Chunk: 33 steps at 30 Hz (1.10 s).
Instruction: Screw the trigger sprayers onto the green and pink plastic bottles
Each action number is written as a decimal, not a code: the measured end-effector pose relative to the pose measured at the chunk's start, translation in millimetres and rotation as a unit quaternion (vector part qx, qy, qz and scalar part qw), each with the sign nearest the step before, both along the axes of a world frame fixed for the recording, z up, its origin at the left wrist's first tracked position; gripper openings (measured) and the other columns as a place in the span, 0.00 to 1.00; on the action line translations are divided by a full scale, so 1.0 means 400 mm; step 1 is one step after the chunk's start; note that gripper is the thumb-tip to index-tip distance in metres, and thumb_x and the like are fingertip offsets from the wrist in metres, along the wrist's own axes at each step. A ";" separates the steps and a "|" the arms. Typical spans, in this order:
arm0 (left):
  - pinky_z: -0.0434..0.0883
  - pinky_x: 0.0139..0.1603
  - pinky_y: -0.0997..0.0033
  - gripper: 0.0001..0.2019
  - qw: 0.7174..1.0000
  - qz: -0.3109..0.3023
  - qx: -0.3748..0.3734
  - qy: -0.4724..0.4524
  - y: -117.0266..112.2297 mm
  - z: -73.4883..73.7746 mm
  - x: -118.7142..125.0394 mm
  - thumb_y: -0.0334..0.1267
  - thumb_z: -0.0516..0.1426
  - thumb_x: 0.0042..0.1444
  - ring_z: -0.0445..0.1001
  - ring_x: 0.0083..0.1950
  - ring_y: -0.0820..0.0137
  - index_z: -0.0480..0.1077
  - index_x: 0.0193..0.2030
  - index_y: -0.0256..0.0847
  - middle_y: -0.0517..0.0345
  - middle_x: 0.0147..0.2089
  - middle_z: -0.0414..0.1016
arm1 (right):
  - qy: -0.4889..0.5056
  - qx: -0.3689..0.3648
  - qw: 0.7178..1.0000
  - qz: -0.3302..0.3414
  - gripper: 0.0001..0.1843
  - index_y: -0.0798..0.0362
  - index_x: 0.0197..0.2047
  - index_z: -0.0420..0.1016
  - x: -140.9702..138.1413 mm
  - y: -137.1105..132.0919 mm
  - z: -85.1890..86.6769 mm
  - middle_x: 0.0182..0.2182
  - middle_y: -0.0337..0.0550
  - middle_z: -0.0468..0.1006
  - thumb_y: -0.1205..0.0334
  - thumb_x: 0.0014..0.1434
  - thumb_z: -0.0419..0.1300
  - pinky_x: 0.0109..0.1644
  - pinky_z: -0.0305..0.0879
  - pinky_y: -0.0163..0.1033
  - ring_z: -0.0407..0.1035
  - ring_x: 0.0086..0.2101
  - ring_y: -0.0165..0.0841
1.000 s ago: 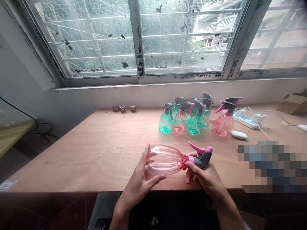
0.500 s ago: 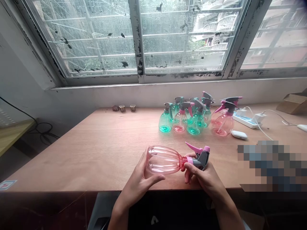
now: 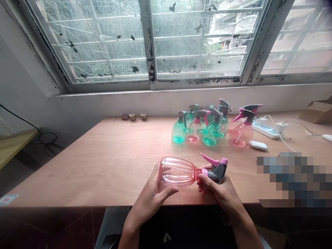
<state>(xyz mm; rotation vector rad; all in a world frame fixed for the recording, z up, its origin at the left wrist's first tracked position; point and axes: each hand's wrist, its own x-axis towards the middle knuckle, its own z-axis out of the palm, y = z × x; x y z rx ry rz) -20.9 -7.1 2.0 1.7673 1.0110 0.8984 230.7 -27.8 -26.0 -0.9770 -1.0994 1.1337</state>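
A clear pink spray bottle (image 3: 178,172) lies sideways just above the wooden table's (image 3: 103,162) near edge, its base to the left. My left hand (image 3: 151,195) cups the bottle's round body from below, thumb along its underside. My right hand (image 3: 219,190) pinches the neck and the grey spray head (image 3: 219,170), whose pink trigger points up and left. Both hands are closed on this one bottle.
Several green and pink spray bottles (image 3: 207,126) stand grouped at the back right. A white power strip (image 3: 267,130) with cables, a white oval object (image 3: 258,145) and a cardboard box (image 3: 317,110) lie further right. Three tiny baskets (image 3: 132,117) sit by the wall under the window.
The bottle and both hands have barely shifted; the grip on body and spray head stays the same.
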 end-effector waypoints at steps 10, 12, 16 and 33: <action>0.63 0.75 0.50 0.48 0.999 0.021 0.045 0.004 -0.001 -0.018 0.007 0.45 0.64 0.67 0.69 0.71 0.54 0.36 0.82 0.60 0.52 0.73 0.66 | 0.013 0.007 1.000 -0.002 0.17 0.53 0.41 0.76 0.007 0.007 -0.013 0.24 0.38 0.80 0.50 0.61 0.74 0.26 0.69 0.35 0.73 0.22 0.32; 0.61 0.76 0.47 0.52 0.999 0.017 0.031 0.009 -0.002 -0.015 0.007 0.47 0.66 0.65 0.67 0.73 0.51 0.34 0.82 0.56 0.49 0.74 0.66 | 0.011 0.012 1.000 0.004 0.16 0.52 0.41 0.76 0.008 0.005 -0.014 0.23 0.38 0.80 0.51 0.62 0.73 0.26 0.68 0.35 0.72 0.22 0.31; 0.54 0.79 0.45 0.52 1.000 0.014 0.014 0.003 -0.001 -0.010 0.003 0.52 0.67 0.63 0.56 0.79 0.47 0.38 0.82 0.51 0.47 0.80 0.55 | 0.005 0.013 1.000 0.010 0.16 0.52 0.42 0.75 0.007 0.002 -0.017 0.22 0.37 0.79 0.52 0.62 0.74 0.25 0.66 0.35 0.70 0.21 0.31; 0.59 0.78 0.48 0.46 0.999 -0.009 0.036 0.012 -0.002 -0.013 0.001 0.52 0.63 0.67 0.60 0.77 0.50 0.39 0.82 0.55 0.49 0.81 0.52 | 0.006 0.024 1.000 0.020 0.15 0.52 0.45 0.75 0.011 0.000 -0.018 0.21 0.35 0.78 0.52 0.64 0.72 0.28 0.65 0.37 0.69 0.22 0.31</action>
